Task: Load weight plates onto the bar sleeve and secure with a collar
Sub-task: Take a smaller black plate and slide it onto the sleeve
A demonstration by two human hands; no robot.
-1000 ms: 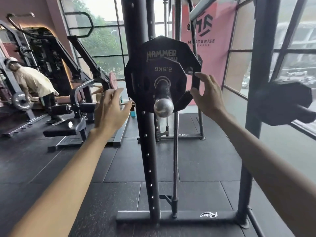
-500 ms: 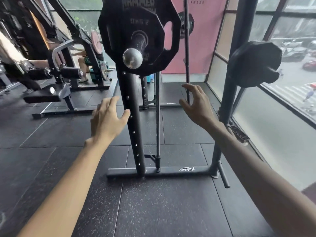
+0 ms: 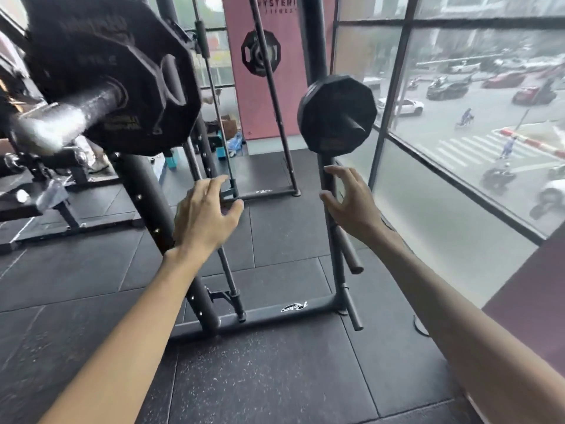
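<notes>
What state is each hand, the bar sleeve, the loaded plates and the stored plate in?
left hand: open, holding nothing.
right hand: open, fingers spread, holding nothing.
bar sleeve: outer end bare, nothing clamped on it.
loaded plates: seated on the sleeve, blurred.
stored plate: hanging on its rack peg, untouched.

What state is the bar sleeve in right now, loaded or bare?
Loaded. Black plates sit on the bar sleeve; its steel end juts out bare in front of them, with no collar visible. Motion blur hides finer detail.
</notes>
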